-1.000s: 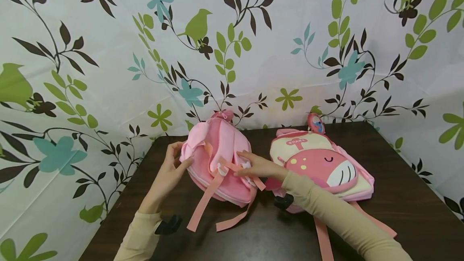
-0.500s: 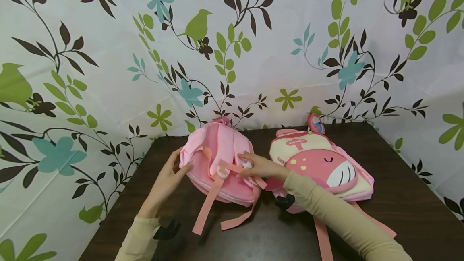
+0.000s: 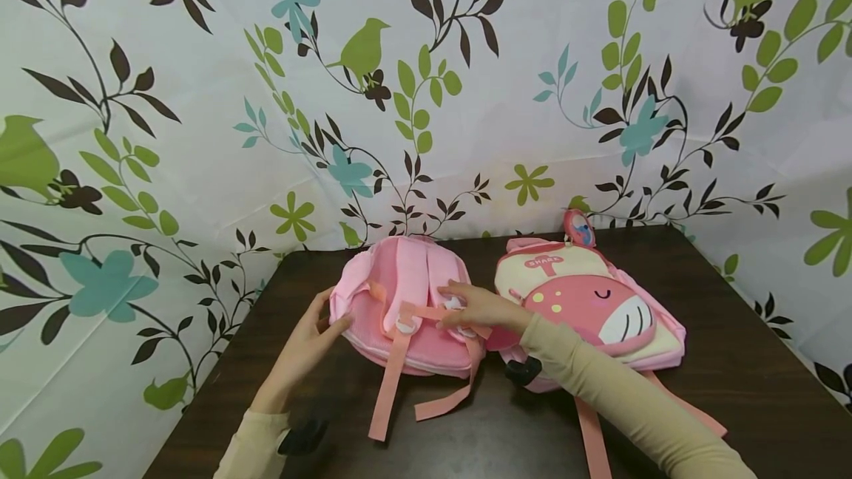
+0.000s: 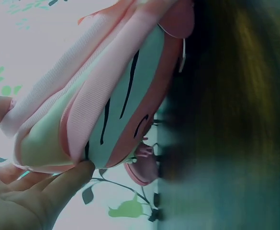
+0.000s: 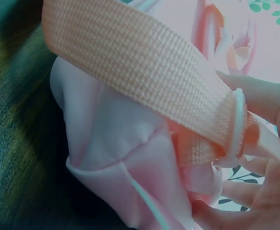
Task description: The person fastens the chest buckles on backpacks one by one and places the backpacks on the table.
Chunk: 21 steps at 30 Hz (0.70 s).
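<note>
Left hand [image 3: 302, 350] grasps the left side of a pink backpack [image 3: 409, 279]; right hand [image 3: 482, 307] pinches its orange strap [image 3: 424, 310] beside the buckle. Leaf-print backdrop [image 3: 466, 124]: upper frame. Dark table [image 3: 765, 405]: lower frame, bearing the pink backpack at lower center, straps uppermost, and a whale-front backpack [image 3: 586, 309] at lower right, its lettering [image 3: 550, 265] apparently "SHARK", with a small tag [image 3: 580, 229] above.
</note>
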### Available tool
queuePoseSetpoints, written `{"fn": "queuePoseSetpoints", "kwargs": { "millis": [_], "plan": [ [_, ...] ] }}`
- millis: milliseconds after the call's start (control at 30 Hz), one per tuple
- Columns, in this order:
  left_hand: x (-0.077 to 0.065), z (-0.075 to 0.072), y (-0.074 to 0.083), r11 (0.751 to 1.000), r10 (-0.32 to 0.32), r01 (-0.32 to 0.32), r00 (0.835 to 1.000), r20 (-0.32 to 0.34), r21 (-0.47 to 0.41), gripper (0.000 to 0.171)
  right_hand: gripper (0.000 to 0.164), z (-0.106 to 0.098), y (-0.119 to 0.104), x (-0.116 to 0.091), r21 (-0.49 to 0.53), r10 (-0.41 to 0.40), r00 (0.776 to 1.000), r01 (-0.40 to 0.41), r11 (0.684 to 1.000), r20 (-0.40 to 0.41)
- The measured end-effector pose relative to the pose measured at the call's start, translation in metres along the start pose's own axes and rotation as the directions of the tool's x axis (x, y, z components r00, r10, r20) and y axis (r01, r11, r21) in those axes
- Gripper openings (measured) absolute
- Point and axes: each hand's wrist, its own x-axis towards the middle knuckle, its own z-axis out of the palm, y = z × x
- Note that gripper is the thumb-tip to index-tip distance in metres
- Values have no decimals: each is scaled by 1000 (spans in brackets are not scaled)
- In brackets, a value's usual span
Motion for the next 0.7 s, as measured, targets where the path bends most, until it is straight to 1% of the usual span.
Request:
{"fn": "queuePoseSetpoints", "kwargs": {
  "millis": [167,300,433,500,700],
  "plan": [
    [-5,1,-12,1000,-20,20,1000,11,-13,61,78,2,-1,0,-8,8,1000,-8,1000,2],
    [-10,2,-23,999,-37,37,999,37,0,60,77,5,-1,-1,-70,2,1000,-1,998,9],
    [-14,3,-32,998,-55,53,997,61,34,61,78,9,-2,-3,-130,-16,1000,18,991,19],
    [-15,3,-36,997,-74,72,995,66,34,62,79,11,-2,-2,-139,-31,999,34,990,24],
    [-17,1,-47,985,-144,136,987,73,105,63,80,18,-2,1,-150,-66,997,71,986,38]
  ]
}}
